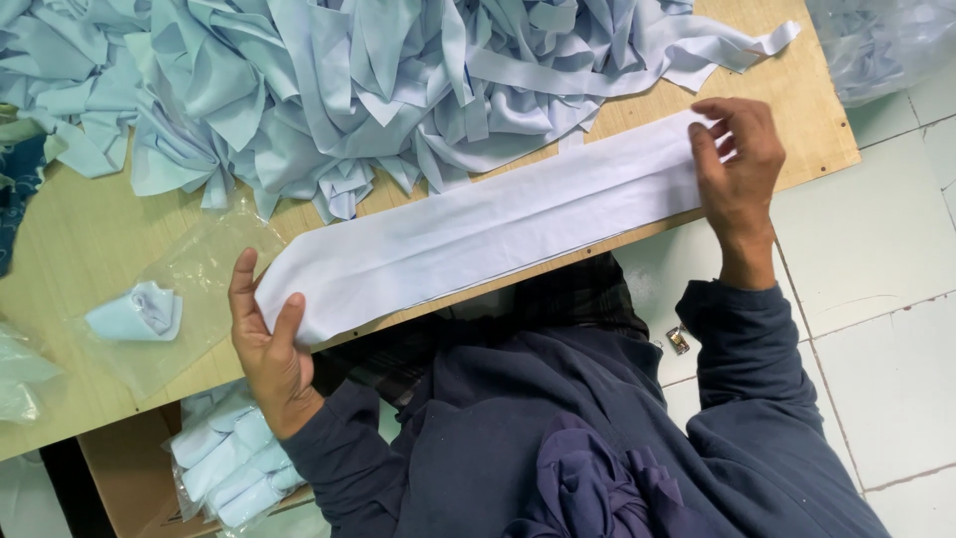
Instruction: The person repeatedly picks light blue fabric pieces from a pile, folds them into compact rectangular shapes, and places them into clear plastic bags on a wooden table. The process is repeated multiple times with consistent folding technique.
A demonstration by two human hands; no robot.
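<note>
Here, clear bag (189, 299) beside left hand (267, 349)

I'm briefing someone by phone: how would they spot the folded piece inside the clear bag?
On the wooden table, left of the white fabric strip, lies a flat clear plastic bag. Inside sits one small pale-blue folded piece, alone, unlike the loose heap above.

Bare table (90, 239) lies open left of the strip (478, 229). The fabric heap (329, 90) crowds its far side, and a plastic bag (169, 299) seemingly overlaps the near-left corner.
</note>
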